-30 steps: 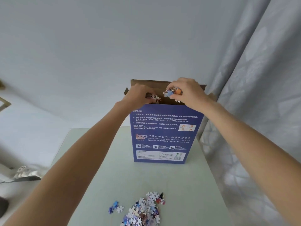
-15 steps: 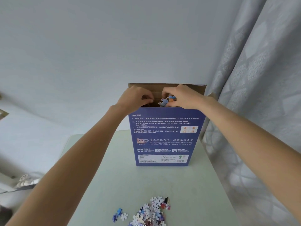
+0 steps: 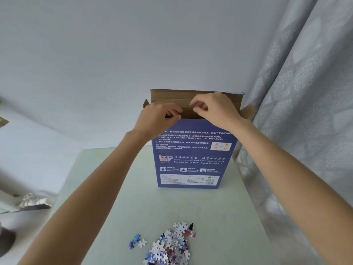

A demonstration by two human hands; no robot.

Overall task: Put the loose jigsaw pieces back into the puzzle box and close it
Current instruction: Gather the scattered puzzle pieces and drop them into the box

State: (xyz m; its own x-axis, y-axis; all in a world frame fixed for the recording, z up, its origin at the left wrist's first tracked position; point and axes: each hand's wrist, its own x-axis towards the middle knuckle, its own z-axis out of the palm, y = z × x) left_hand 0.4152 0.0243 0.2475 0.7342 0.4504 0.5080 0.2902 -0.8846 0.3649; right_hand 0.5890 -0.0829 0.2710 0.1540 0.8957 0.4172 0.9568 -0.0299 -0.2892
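Puzzle box (image 3: 191, 153) was stood upright on worktop (image 3: 114, 197), top flaps left open. Left hand (image 3: 159, 119) and right hand (image 3: 215, 109) were held over opening, fingers loosely curled, nothing seen gripped in either. Pile of jigsaw pieces (image 3: 168, 245) was left on worktop near front edge, well apart from box. Curtain (image 3: 296, 111) was hung just beside box.

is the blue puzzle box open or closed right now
Open. The tall blue cardboard puzzle box stands upright with its brown top flap raised and side flaps splayed; both hands hover over the opening.
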